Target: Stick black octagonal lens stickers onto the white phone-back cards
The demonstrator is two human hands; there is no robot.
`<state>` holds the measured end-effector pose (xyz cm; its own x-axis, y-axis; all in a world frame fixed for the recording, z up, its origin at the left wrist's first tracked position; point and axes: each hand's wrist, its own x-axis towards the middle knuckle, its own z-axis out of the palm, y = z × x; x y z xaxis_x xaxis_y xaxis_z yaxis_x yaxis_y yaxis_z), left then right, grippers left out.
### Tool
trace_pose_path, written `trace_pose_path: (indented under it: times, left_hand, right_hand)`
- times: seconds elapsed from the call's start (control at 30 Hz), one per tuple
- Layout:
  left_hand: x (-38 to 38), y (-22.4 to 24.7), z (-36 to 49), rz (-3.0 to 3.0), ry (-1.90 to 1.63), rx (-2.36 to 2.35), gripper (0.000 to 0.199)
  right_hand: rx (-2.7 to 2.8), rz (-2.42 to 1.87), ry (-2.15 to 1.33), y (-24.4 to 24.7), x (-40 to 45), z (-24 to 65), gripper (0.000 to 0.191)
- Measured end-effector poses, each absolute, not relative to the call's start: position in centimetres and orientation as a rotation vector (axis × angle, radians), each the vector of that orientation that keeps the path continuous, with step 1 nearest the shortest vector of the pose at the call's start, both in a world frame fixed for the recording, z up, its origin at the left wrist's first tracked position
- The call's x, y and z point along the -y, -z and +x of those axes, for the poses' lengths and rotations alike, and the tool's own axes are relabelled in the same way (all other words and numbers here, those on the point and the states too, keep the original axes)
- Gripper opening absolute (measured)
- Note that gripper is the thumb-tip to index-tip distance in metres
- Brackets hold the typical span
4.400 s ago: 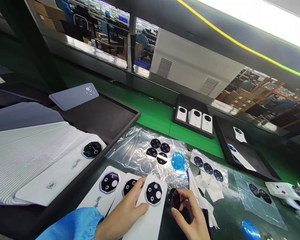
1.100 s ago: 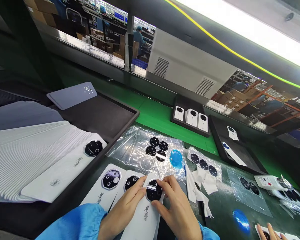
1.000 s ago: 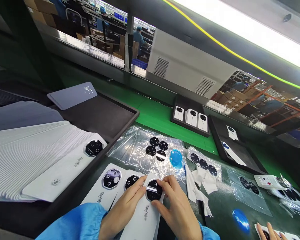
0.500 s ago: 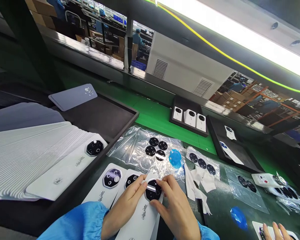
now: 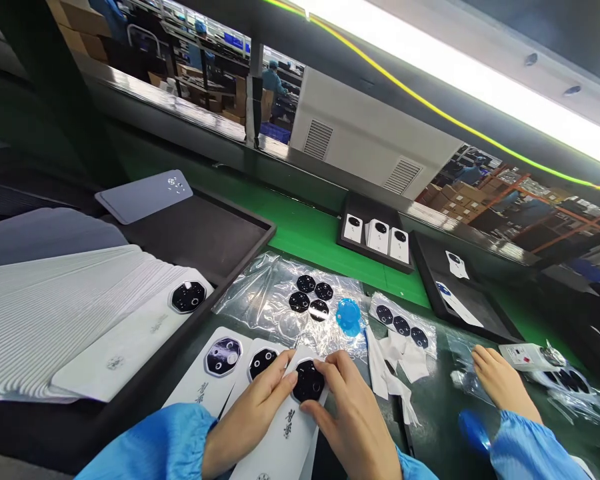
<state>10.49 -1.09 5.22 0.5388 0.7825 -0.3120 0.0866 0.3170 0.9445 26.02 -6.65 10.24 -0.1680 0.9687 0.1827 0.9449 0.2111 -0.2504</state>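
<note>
My left hand (image 5: 253, 413) grips the upper left edge of a white phone back panel (image 5: 275, 450), its thumb near a black octagonal camera plate (image 5: 308, 381). On the other side, my right hand (image 5: 353, 417) has its thumb and fingers on the plate's right edge. The plate lies at the panel's top end. Two more white panels with dark plates, one of them a left panel (image 5: 223, 357), lie beside and partly under my left hand. Beyond my hands, several loose black plates (image 5: 306, 284) and a blue disc (image 5: 349, 317) rest on clear plastic film (image 5: 260, 293).
A black tray (image 5: 273, 230) at the left holds a fan of white panels (image 5: 80, 307). White cloth strips (image 5: 413, 360) lie right of my hands. Another person's hand (image 5: 505, 383) is at the right, over plastic bags. Smaller trays (image 5: 375, 257) stand at the back.
The other person's hand has moved up and away from a white panel at the lower right to the plastic bag. My hands have barely moved on the panel; the bright reflection on its plate is gone.
</note>
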Motion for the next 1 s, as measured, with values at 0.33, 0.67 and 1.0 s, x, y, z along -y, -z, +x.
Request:
trace_pose_path:
  times: [0.33, 0.67, 1.0]
  left_hand:
    - [0.7, -5.3, 9.6, 1.274, -0.384, -0.700, 0.087]
    - [0.8, -6.5, 9.7, 1.236, -0.359, -0.687, 0.089]
    - [1.1, -7.2, 10.0, 1.154, -0.482, -0.788, 0.051]
  right_hand:
    - [2.186, -1.729, 0.020, -10.5, 7.2, 26.5, 0.065]
    - [2.146, -1.808, -0.139, -10.6, 7.5, 26.8, 0.052]
    - [2.158, -1.870, -0.268, -11.2, 7.0, 26.1, 0.045]
